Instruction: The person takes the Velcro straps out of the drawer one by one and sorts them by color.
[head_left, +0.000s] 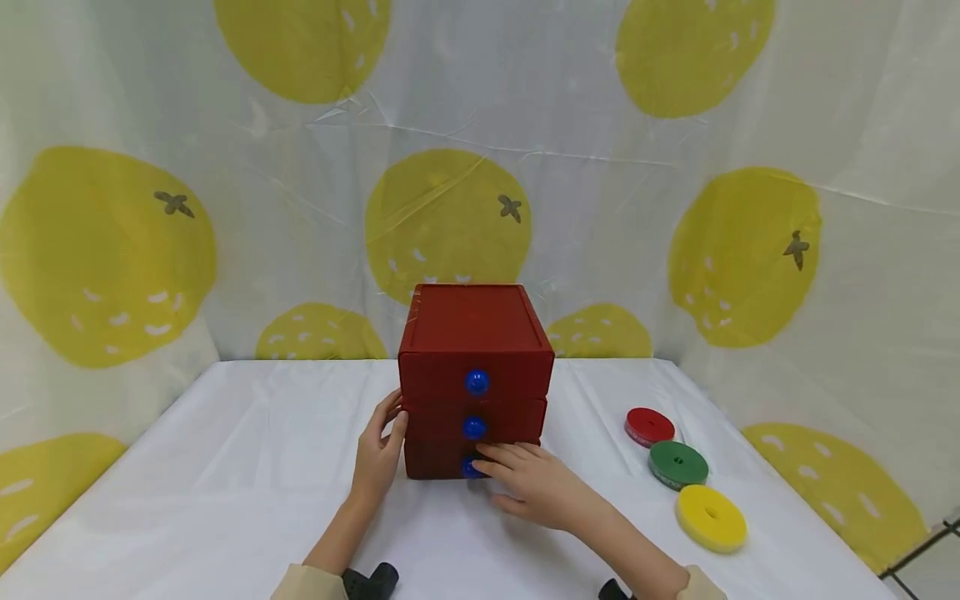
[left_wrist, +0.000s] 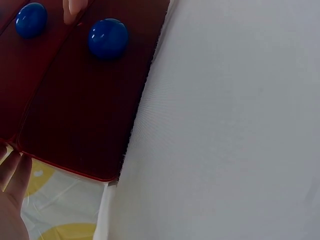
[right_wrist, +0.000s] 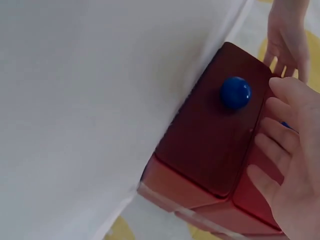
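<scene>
A red three-drawer box [head_left: 476, 321] stands on the white table, all drawers closed, each with a round blue knob. My left hand [head_left: 377, 454] rests at its left side; in the left wrist view its fingers [left_wrist: 19, 177] touch the side edge. In front of the lower drawers is my right hand [head_left: 536, 487], fingers loosely extended. The head view has its fingertips overlapping the bottom knob [head_left: 470, 468], but in the right wrist view that knob [right_wrist: 235, 93] shows whole, with the fingers over the middle drawer. Neither hand grips anything.
On the table at the right lie a red disc [head_left: 649, 426], a green disc [head_left: 678, 464] and a yellow disc [head_left: 711, 518] in a row. A curtain with yellow fruit prints [head_left: 450, 217] hangs behind the table. Black wrist gear [head_left: 371, 581] shows at the bottom.
</scene>
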